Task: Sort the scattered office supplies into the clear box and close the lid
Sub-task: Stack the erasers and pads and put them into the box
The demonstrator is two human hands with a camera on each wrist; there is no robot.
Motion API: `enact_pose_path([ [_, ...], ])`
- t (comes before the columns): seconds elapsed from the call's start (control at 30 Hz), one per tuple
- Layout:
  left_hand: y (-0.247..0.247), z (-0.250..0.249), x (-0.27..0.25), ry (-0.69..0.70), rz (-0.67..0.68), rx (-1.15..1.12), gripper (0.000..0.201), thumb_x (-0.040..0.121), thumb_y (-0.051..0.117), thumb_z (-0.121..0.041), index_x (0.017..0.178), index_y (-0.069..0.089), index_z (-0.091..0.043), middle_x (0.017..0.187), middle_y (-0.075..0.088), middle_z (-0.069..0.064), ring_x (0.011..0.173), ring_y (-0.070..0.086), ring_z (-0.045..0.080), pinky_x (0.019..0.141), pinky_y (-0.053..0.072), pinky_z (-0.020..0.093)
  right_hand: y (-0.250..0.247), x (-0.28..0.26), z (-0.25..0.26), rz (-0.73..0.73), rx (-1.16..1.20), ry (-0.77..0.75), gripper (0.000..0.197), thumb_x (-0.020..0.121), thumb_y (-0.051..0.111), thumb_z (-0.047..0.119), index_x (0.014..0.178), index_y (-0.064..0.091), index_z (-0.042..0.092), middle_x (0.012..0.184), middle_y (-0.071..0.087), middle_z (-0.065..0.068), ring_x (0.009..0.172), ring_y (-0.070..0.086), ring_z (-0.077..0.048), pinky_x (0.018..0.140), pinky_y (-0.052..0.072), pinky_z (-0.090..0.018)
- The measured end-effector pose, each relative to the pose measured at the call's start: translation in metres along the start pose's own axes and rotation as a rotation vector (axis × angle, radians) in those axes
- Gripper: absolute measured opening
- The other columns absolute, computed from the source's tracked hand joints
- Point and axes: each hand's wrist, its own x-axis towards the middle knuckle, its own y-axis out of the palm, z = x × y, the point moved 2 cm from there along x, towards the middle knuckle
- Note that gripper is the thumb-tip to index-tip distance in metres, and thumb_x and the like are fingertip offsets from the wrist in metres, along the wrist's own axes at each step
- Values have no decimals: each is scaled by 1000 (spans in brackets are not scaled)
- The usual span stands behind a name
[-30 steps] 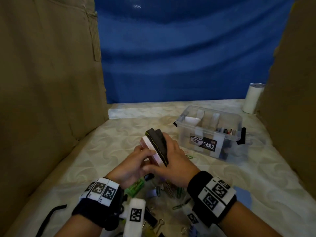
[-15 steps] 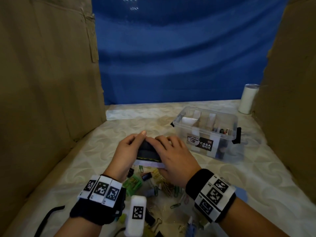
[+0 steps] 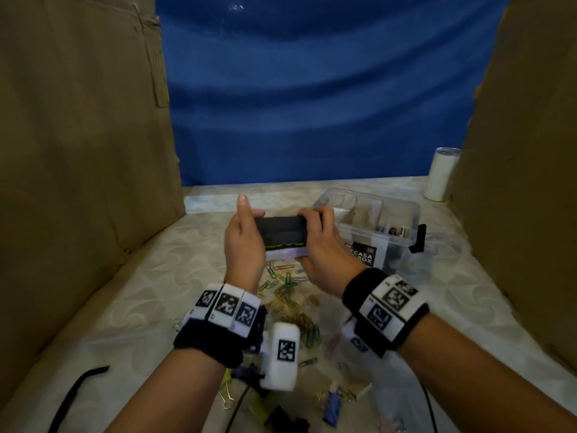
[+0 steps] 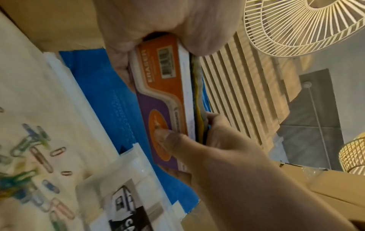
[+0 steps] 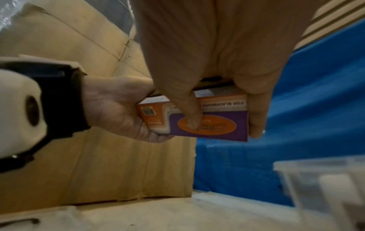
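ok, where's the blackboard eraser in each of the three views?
Head: the eraser sits center frame, dark felt side up, held at its ends by the left hand and right hand.
Left wrist: eraser runs diagonally through center, orange-purple label showing.
Right wrist: eraser center, label showing upside down.
Shared landmark: the clear box, at bottom left and bottom right.

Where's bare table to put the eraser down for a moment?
Bare table lies between the left cardboard wall and the paper clips, and also behind the hands, up to the blue sheet. It is crowded below the eraser and by the box.
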Motion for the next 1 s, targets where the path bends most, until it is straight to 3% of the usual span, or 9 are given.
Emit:
enact_pose_path([
  [0.07, 18, -10, 4, 18, -34, -36, 62, 98, 24, -56, 96, 67, -11, 95, 66, 7, 90, 61, 20, 76, 47, 28, -13, 14, -13, -14, -71, -11, 62, 86, 59, 10, 138, 25, 7, 135, 21, -16, 107, 48, -42, 95, 44, -51],
  [0.23, 85, -24, 12, 63, 81, -19, 37, 98, 32, -51, 87, 50, -20, 107, 46, 8, 109, 50, 28, 94, 48, 42, -63, 56, -60, 51, -276, 112, 65, 88, 58, 13, 140, 20, 17, 138, 22, -16, 100, 53, -44, 85, 45, -48],
  [0.33, 123, -15, 12, -45, 261, -69, 37, 97, 44, -40, 119, 46, -11, 124, 29, 7, 111, 48, 21, 65, 57, 19, -90, 77, -93, 103, -411, 119, 70, 84, 62, 7, 139, 22, 23, 135, 24, -14, 85, 51, -36, 70, 45, -43],
  [0.37, 132, -11, 13, -75, 321, -98, 40, 97, 46, -37, 126, 43, -9, 128, 28, 7, 112, 49, 21, 67, 56, 19, -96, 83, -103, 115, -447, 109, 68, 84, 60, 6, 139, 23, 23, 135, 24, -15, 82, 51, -35, 69, 47, -44],
  [0.47, 147, 10, 25, -8, 465, 72, 52, 90, 52, -46, 132, 44, -16, 132, 43, 9, 116, 54, 24, 89, 54, 35, -104, 96, -130, 181, -533, 107, 69, 85, 57, 2, 140, 23, 25, 132, 28, -18, 82, 56, -38, 69, 51, -46],
  [0.53, 152, 18, 30, 81, 525, 220, 50, 90, 55, -43, 131, 46, -15, 125, 53, 9, 106, 59, 20, 80, 52, 25, -102, 100, -145, 240, -565, 122, 68, 86, 57, 4, 140, 22, 27, 128, 31, -17, 75, 56, -35, 64, 50, -41],
  [0.6, 157, 26, 36, 120, 540, 306, 49, 89, 58, -41, 128, 48, -13, 124, 54, 10, 106, 59, 21, 81, 51, 26, -96, 104, -157, 293, -572, 143, 64, 87, 55, 7, 138, 23, 29, 128, 33, -17, 68, 53, -31, 62, 48, -39],
  [0.83, 178, 35, 40, 171, 554, 460, 45, 87, 64, -37, 121, 49, -12, 121, 54, 7, 107, 55, 20, 88, 47, 30, -85, 111, -190, 393, -542, 211, 59, 88, 57, 14, 137, 26, 27, 134, 34, -19, 94, 60, -39, 72, 45, -40],
  [1.0, 181, 42, 38, 259, 617, 554, 47, 83, 67, -38, 121, 49, -16, 121, 53, 4, 106, 54, 17, 90, 47, 30, -81, 115, -199, 417, -589, 198, 60, 84, 63, 19, 133, 28, 25, 130, 36, -20, 93, 60, -38, 73, 44, -39],
])
